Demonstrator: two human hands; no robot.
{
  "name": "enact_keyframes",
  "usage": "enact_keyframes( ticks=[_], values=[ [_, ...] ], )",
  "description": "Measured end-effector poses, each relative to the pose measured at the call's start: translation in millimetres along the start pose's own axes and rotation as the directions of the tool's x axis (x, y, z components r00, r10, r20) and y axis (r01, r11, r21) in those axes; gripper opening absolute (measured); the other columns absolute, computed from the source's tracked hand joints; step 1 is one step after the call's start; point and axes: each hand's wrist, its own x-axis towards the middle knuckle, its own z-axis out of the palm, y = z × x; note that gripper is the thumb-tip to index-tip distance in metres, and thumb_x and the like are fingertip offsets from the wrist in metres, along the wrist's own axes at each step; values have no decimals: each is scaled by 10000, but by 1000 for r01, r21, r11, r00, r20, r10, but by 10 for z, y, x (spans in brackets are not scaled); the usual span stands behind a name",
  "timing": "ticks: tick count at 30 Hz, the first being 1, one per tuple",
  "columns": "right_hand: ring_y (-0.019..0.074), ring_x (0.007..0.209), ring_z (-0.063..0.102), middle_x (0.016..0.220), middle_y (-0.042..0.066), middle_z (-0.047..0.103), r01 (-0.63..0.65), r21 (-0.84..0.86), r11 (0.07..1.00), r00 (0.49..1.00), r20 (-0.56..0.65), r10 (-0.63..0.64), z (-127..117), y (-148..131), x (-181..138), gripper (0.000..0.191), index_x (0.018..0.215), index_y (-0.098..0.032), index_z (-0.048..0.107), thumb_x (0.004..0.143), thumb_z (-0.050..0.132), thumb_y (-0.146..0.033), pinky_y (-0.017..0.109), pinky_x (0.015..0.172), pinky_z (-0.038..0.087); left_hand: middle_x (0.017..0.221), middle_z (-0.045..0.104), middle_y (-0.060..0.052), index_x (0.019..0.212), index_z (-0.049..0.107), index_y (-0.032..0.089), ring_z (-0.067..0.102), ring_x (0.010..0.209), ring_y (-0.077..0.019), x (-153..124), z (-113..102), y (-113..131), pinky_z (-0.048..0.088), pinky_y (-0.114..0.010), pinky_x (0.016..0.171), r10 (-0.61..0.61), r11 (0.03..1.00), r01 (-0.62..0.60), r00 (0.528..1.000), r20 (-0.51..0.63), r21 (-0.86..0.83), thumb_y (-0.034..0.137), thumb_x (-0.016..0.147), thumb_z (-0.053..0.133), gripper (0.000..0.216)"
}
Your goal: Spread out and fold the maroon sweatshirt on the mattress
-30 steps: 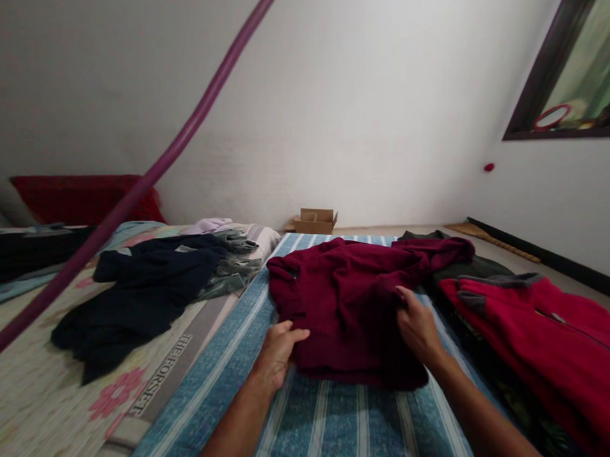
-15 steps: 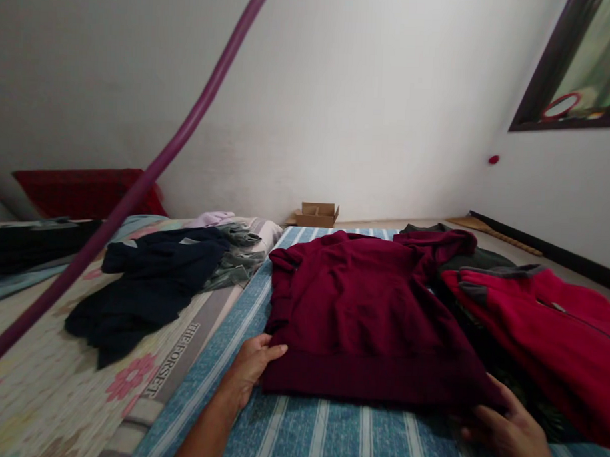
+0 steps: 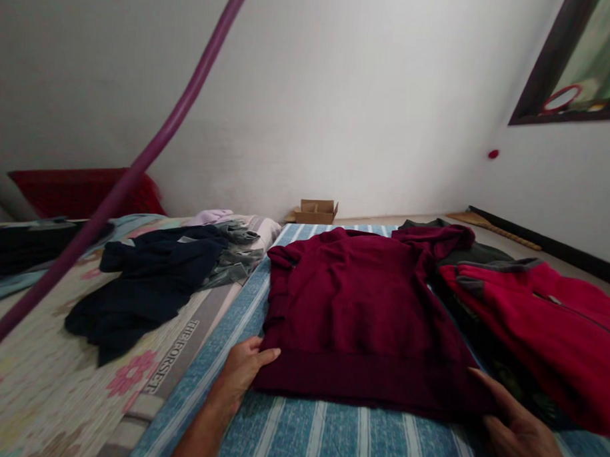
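Note:
A maroon sweatshirt (image 3: 362, 304) lies spread on a blue striped sheet (image 3: 298, 431), its wide hem toward me. At the hem's left corner, my left hand (image 3: 243, 369) grips the cloth, thumb on top and fingers underneath. My right hand (image 3: 516, 419) holds the opposite corner of the hem, with some of its fingers hidden beneath the fabric. One sleeve stretches out at the far right of the sweatshirt, while the left side looks tucked in.
To the right lies a red fleece jacket (image 3: 547, 317) on darker clothes. A navy garment (image 3: 158, 270) and grey-green clothing (image 3: 234, 259) rest on the flowered sheet (image 3: 40, 366) at left. A cardboard box (image 3: 315, 212) stands by the far wall. A purple pole (image 3: 152, 150) crosses the upper left.
My left hand has shifted slightly left with its hem corner. The right hand has turned and changed its hold on the right corner, and the hem looks a little flatter.

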Motion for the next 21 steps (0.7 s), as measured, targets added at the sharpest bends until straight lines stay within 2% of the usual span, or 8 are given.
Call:
enact_keyframes(
  ticks=[2,4,8,10,13,16,19,21],
  values=[
    [277,798,666,853,18,707,17,-150,989,999,38,-11,-2,5,9,590,1207,-289,570,632,500,-401,341,630,518,741,699,-42,760,590,172,660,708,-217,-84,-4,29,494,-279,628,17,1000,-17,998,57,-12,330,510,761,342],
    [299,817,663,925,27,702,42,-295,955,998,49,-29,0,-41,-4,605,1267,-299,519,675,487,-416,364,631,507,845,705,-60,933,596,177,661,798,-244,-191,-12,74,504,-301,675,7,1000,-6,994,108,-11,366,493,781,514],
    [314,870,653,1107,24,650,124,-396,910,992,24,-124,24,-147,-71,574,1326,-323,446,755,422,-378,387,651,491,1035,672,-88,1332,345,261,645,885,-285,-339,-46,98,505,-307,595,-23,1000,24,985,173,-8,381,491,789,958],
    [313,793,666,1027,31,680,139,-396,907,989,10,-147,28,-154,-91,548,1326,-319,449,782,383,-357,384,610,481,1100,647,-82,1389,239,305,630,926,-286,-335,-68,51,512,-309,636,9,999,0,973,229,-35,342,455,808,1094],
    [306,667,667,768,36,707,87,-369,926,996,-2,-94,8,-112,-71,541,1331,-287,452,806,355,-379,361,538,467,1083,649,-65,1396,222,328,624,926,-267,-265,-81,-55,501,-312,766,73,996,-58,953,293,-61,265,387,830,1180],
    [258,685,674,758,27,707,94,-272,958,995,44,-85,-24,-77,-30,548,1325,-259,465,797,368,-370,308,558,493,936,678,-41,1413,183,292,636,707,-198,-213,-42,-131,502,-287,678,143,989,-150,961,236,10,268,453,798,1141],
    [203,757,677,888,13,710,177,-212,961,984,45,-171,-48,-104,-36,532,1288,-255,508,777,375,-325,247,612,510,660,647,20,1423,178,205,531,445,-131,-225,20,-127,438,-243,482,177,970,-189,980,93,153,326,576,699,1002],
    [183,772,676,907,2,709,219,-218,951,975,18,-221,-64,-132,-74,506,1247,-258,546,774,376,-312,220,608,509,527,586,54,1420,203,166,498,400,-130,-252,31,-91,400,-229,432,214,955,-209,977,-1,211,364,627,625,920]
  ],
)
